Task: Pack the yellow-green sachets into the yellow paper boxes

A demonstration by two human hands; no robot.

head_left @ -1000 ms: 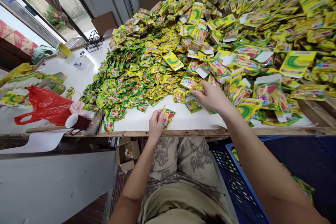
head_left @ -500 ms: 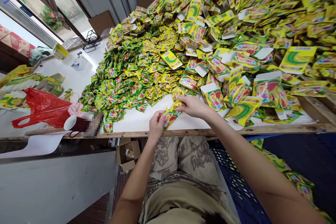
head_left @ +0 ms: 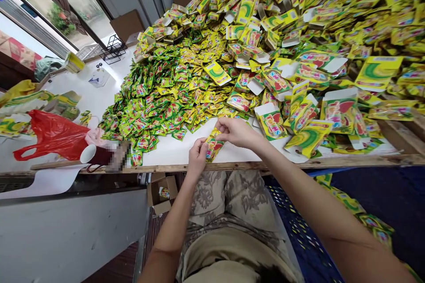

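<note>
My left hand (head_left: 197, 159) and right hand (head_left: 236, 131) pinch one sachet bundle (head_left: 214, 143), count unclear. Below grip: cardboard box (head_left: 161, 208) holding a sachet (head_left: 163, 193); rightward blue crate (head_left: 295, 230), packets (head_left: 348, 203) half hidden.

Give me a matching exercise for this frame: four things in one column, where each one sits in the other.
Things:
1 held sachets
2 red bag
3 wire rack
4 cardboard box

Places:
A far end of the white table
B below the table's near edge
C pinched between left hand and right hand
D left part of the table, beside the mug

Pairs: 1-C, 2-D, 3-A, 4-B
</note>
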